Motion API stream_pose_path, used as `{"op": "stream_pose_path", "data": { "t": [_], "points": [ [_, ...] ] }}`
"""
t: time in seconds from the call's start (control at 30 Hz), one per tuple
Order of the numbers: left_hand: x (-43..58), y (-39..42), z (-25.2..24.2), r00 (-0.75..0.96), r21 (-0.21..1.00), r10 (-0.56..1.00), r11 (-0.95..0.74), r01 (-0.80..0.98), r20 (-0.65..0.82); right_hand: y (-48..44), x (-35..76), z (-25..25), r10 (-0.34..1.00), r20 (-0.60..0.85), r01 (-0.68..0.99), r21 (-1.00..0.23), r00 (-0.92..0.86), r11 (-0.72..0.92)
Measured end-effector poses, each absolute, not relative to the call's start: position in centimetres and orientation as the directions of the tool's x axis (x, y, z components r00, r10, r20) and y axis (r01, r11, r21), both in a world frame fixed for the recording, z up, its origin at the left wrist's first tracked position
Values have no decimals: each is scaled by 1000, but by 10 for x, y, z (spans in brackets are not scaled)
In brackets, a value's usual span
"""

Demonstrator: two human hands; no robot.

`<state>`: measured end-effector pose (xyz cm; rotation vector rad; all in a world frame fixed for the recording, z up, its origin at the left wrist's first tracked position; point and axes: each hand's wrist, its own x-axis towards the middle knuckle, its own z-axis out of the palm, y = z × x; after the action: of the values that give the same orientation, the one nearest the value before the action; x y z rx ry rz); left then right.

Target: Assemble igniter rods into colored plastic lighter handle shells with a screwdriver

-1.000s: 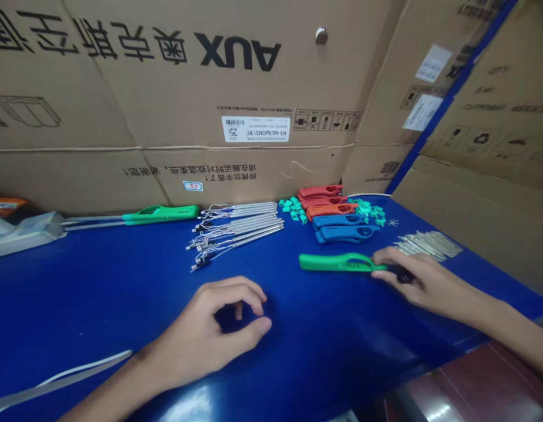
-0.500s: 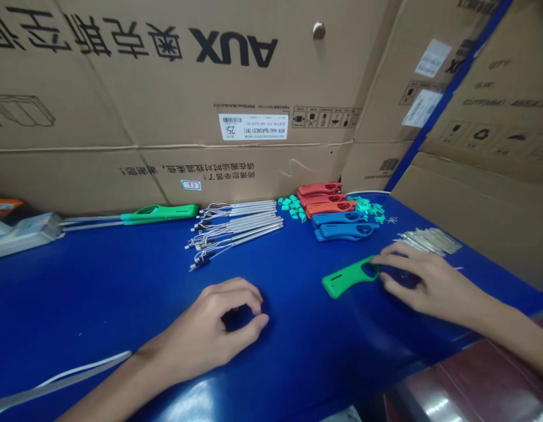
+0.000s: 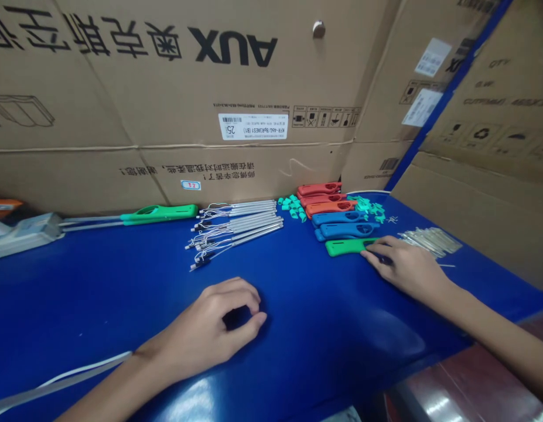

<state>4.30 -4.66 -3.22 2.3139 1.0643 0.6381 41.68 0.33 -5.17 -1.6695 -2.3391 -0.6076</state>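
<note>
My right hand [image 3: 405, 266] lies on the blue table, its fingertips over the right end of a green plastic lighter handle [image 3: 348, 247]. That handle sits just in front of two blue handles [image 3: 345, 230]. Above those are a red handle [image 3: 319, 189] and an orange one [image 3: 330, 208]. My left hand [image 3: 209, 327] rests on the table with its fingers curled inward, holding nothing. Farther off stand several metal lighter tubes with fine wires [image 3: 236, 228]. A finished-looking green long lighter [image 3: 159, 214] lies at the left.
Small teal plastic pieces [image 3: 291, 206] lie in loose heaps by the handles, and thin metal pins [image 3: 429, 240] lie to the right. Stacked cardboard boxes [image 3: 166, 99] form the back wall. A white strap [image 3: 60, 380] crosses the lower left of the blue table [image 3: 122, 258].
The green handle has swung round and shifted back, and now lies alongside the blue handles. My right hand moved with it. My left hand has stayed almost still.
</note>
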Motion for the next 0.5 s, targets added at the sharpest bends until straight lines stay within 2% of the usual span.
{"op": "stream_pose_path", "data": {
  "t": [0.23,0.5],
  "points": [
    [42,-46,-32,588,614,787,-560,556,186,5,409,-46,896,320,950,161,-307,268],
    [40,-46,-33,599,611,782,-562,558,173,8,406,-38,890,328,948,129,-317,290]
  ]
}}
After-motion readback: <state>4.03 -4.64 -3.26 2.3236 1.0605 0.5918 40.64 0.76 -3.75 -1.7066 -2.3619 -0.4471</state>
